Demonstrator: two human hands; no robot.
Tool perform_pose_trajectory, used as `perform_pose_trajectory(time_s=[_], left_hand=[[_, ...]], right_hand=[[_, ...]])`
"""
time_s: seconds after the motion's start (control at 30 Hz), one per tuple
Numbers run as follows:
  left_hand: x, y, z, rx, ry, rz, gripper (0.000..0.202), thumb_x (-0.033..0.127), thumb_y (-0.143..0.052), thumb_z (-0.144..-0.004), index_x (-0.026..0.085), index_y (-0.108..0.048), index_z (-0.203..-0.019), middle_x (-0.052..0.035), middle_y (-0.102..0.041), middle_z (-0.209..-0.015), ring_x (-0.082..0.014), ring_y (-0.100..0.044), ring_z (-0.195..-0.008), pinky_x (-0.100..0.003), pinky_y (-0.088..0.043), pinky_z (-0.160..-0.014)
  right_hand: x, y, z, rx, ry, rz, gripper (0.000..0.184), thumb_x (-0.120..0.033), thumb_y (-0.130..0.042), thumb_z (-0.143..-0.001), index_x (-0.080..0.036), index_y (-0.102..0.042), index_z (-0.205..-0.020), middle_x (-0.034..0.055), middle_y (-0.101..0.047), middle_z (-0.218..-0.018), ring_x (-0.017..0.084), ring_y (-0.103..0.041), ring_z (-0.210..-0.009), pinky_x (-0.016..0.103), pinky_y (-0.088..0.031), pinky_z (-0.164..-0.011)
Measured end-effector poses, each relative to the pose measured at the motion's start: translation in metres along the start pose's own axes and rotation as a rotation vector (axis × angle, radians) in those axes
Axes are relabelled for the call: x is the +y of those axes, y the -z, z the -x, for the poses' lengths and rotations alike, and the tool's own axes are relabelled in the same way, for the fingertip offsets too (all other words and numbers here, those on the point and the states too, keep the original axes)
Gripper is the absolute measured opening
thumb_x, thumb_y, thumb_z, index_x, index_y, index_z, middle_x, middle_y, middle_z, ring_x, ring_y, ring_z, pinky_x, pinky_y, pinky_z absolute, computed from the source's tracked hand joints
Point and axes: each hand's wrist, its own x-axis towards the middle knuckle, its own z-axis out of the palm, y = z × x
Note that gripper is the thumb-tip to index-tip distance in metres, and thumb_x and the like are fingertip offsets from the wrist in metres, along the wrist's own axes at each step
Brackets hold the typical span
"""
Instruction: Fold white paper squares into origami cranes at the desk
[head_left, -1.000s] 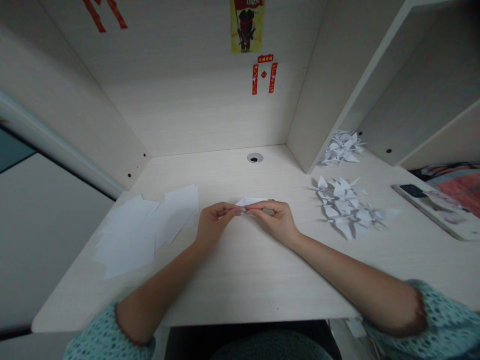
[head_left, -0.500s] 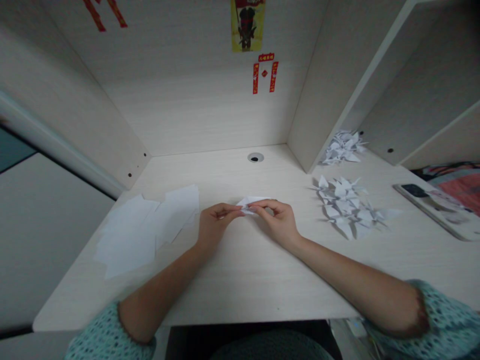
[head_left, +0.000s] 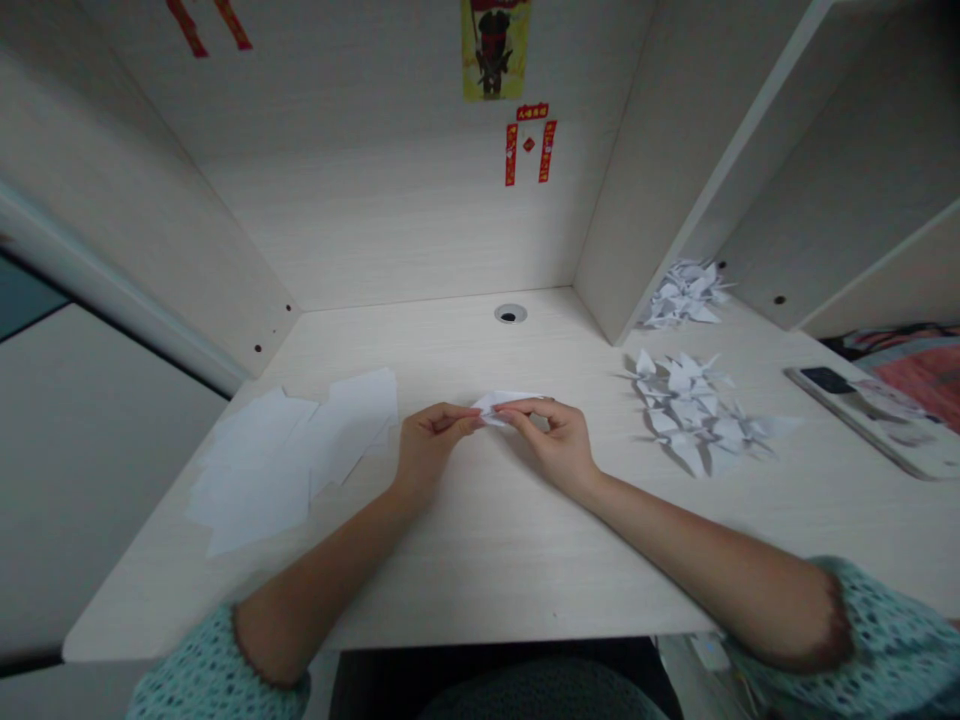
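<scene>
A small folded piece of white paper (head_left: 491, 402) is between my two hands, near the middle of the desk. My left hand (head_left: 431, 440) pinches its left end between thumb and fingertips. From the other side, my right hand (head_left: 553, 435) pinches it too, thumb below and fingers over the top. My fingers cover much of the paper, so its exact folds are hard to make out. Loose white paper sheets (head_left: 262, 470) lie overlapping to the left of my left hand. Folded paper cranes (head_left: 690, 405) sit in a cluster to the right of my right hand.
A second heap of paper cranes (head_left: 686, 292) lies behind the upright divider (head_left: 637, 240). A phone (head_left: 862, 415) rests at the right, close to some red fabric (head_left: 926, 385). A round cable hole (head_left: 511, 314) is set in the desk (head_left: 450, 580) near the back wall.
Both hands keep their pinch on the folded paper, with only a very slight shift of the fingers. The whole view has moved slightly.
</scene>
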Motion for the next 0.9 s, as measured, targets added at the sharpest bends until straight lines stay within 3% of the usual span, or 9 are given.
perform_pose_trajectory(time_s=[0.33,0.7,0.9], left_hand=[[0.0014,0.0029,-0.0004,-0.030,-0.027,-0.026,0.015,0.028,-0.075,-0.063,0.018,-0.073,-0.074,-0.0034,-0.073,-0.074,-0.0158,-0.066,-0.070,-0.027,-0.050,-0.070],[0.0001,0.0030,-0.0029,-0.024,-0.032,-0.054,0.015,0.029,-0.073,-0.063,0.017,-0.073,-0.072,-0.0034,-0.071,-0.066,-0.0144,-0.062,-0.063,-0.025,-0.046,-0.061],[-0.0031,0.0098,-0.0080,0.033,-0.042,-0.070,0.016,0.029,-0.078,-0.059,0.016,-0.070,-0.065,-0.0032,-0.071,-0.067,-0.0132,-0.061,-0.060,-0.023,-0.043,-0.057]], right_hand=[[0.0005,0.0007,0.0001,0.002,0.027,0.013,0.009,-0.029,-0.066,-0.077,-0.025,-0.074,-0.077,0.0016,-0.074,-0.079,0.019,-0.067,-0.075,0.031,-0.050,-0.072],[-0.0010,0.0002,0.0009,-0.001,0.017,0.014,0.010,-0.031,-0.066,-0.077,-0.025,-0.075,-0.077,0.0023,-0.074,-0.079,0.020,-0.067,-0.075,0.033,-0.050,-0.073],[-0.0005,0.0019,-0.0007,0.027,-0.013,0.023,0.010,-0.032,-0.067,-0.076,-0.025,-0.075,-0.077,0.0023,-0.075,-0.080,0.021,-0.067,-0.077,0.034,-0.050,-0.074]])
